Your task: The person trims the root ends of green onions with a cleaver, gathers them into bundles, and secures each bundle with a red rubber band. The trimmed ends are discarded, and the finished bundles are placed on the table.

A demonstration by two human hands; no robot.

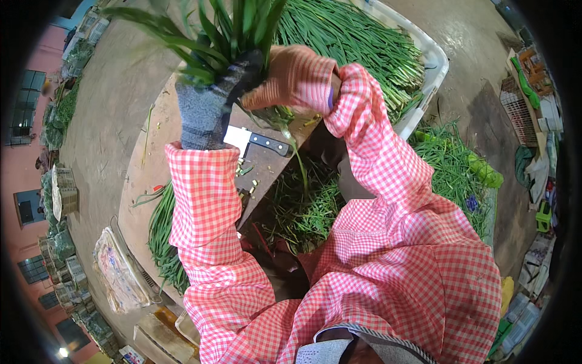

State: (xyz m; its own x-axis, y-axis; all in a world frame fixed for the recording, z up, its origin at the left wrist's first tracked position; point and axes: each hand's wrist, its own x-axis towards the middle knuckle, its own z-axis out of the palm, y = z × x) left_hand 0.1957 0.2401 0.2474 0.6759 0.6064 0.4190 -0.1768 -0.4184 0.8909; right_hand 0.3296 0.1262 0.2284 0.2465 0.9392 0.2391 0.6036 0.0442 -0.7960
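In a grey and black knit glove, my left hand (207,102) grips a bunch of long flat green leaves (227,32), blurred at their tips. My right hand (293,75), in an orange striped glove, is curled about the lower part of the same bunch; its fingertips are partly hidden. Pale stalk ends (284,119) show beneath it, and one thin stalk hangs down. A wide-bladed knife (268,144) with a black riveted handle lies below my hands on the wooden board (157,132), its blade partly covered by my left wrist. Cut stem bits (253,184) are scattered nearby.
A white plastic crate (439,68) full of green stalks stands beyond my right arm. Tied greens (166,241) lie at the board's left edge. Loose trimmings (304,204) lie under the board, with more greens (448,168) at the right. A plastic-wrapped pack (120,270) stands lower left.
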